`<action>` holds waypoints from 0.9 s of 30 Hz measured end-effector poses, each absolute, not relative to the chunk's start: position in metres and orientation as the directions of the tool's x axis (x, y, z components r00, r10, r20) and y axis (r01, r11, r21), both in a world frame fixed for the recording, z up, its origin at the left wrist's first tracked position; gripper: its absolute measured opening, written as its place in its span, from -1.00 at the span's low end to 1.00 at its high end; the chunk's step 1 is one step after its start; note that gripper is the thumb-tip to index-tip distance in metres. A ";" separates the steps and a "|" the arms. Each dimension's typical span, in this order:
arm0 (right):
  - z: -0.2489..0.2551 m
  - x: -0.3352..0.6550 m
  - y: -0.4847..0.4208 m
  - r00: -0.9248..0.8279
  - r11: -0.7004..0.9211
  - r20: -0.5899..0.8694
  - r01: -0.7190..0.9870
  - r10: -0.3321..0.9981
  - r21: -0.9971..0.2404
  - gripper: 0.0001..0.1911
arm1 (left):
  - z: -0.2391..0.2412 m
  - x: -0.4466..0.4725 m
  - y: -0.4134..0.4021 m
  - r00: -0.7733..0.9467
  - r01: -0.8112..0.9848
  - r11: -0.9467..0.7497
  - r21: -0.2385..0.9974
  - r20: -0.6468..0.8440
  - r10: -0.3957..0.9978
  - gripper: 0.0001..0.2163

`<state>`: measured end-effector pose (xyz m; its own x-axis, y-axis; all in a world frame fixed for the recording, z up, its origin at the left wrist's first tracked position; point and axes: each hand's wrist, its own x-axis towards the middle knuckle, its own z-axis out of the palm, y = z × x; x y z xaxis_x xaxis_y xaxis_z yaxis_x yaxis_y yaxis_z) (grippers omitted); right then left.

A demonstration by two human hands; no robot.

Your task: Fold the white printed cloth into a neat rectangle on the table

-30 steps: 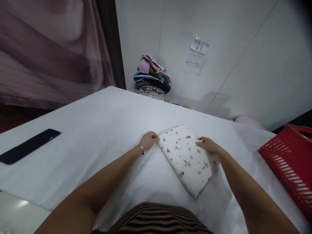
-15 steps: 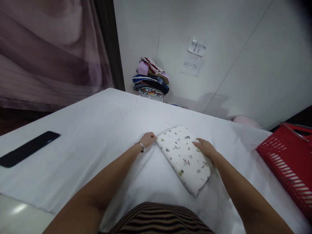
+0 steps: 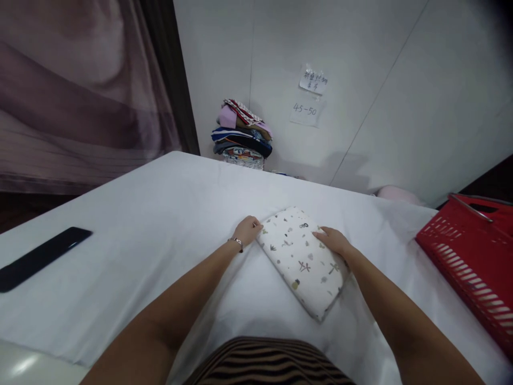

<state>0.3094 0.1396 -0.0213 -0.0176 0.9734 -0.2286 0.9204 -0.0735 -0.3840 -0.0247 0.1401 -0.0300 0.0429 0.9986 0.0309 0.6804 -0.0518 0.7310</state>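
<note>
A folded white cloth (image 3: 302,256) printed with small palms, birds and pineapples lies flat and slanted on the white-covered table (image 3: 160,214). At its upper left corner my left hand (image 3: 247,231), with a bracelet at the wrist, has its fingers bent and pinched on the edge. My right hand (image 3: 335,241) grips the right edge, thumb on top of the cloth and the other fingers along or under the side, partly hidden.
A red plastic basket (image 3: 473,262) with a metal handle stands at the right. On the left lies a flat black object (image 3: 44,259). Beyond the table's far edge, folded fabrics (image 3: 242,133) are stacked against the wall, and handwritten paper signs (image 3: 306,111) hang there.
My left hand has shifted slightly right over the cloth's corner, its fingers a little less tightly curled. The cloth and my right hand stay nearly in place; the view has tilted slightly.
</note>
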 end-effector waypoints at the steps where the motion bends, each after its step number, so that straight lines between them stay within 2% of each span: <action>1: -0.021 0.309 0.139 -0.017 -0.074 -0.225 0.918 0.974 -0.389 -0.36 | -0.030 -0.025 0.140 0.035 0.673 -0.038 0.739 0.020 0.999 -0.86; 9: -0.022 0.311 0.141 0.014 -0.120 -0.243 0.897 0.970 -0.426 -0.29 | -0.027 -0.023 0.141 0.003 0.698 0.027 0.716 -0.041 0.999 -0.86; 13: -0.020 0.316 0.144 0.027 -0.159 -0.270 0.863 0.963 -0.479 -0.29 | -0.026 -0.025 0.137 -0.027 0.699 0.014 0.715 0.007 1.000 -0.87; 16: -0.017 0.321 0.145 0.036 -0.200 -0.321 0.845 0.946 -0.496 -0.25 | -0.027 -0.029 0.125 -0.136 0.636 0.056 0.770 0.041 0.990 -0.84; 18: -0.013 0.323 0.144 0.032 -0.223 -0.359 0.834 0.933 -0.505 -0.25 | -0.027 -0.028 0.108 -0.214 0.487 0.167 0.857 -0.068 0.974 -0.80; 20: -0.008 0.323 0.143 0.022 -0.242 -0.392 0.820 0.920 -0.519 -0.28 | -0.024 -0.020 0.085 -0.211 0.198 0.340 0.919 -0.298 0.931 -0.75; 21: -0.005 0.322 0.142 0.022 -0.254 -0.408 0.812 0.913 -0.525 -0.29 | -0.023 -0.014 0.072 -0.167 0.044 0.428 0.903 -0.416 0.894 -0.71; 23: 0.001 0.322 0.141 0.029 -0.288 -0.443 0.797 0.896 -0.531 -0.27 | -0.018 -0.001 0.047 0.070 -0.182 0.569 0.802 -0.567 0.821 -0.66; 25: 0.005 0.322 0.140 0.033 -0.325 -0.479 0.776 0.877 -0.541 -0.25 | -0.014 0.011 0.029 0.229 -0.275 0.631 0.726 -0.588 0.776 -0.66; 27: 0.008 0.325 0.139 0.027 -0.359 -0.510 0.743 0.860 -0.565 -0.22 | -0.011 0.018 0.021 0.266 -0.306 0.643 0.703 -0.585 0.766 -0.69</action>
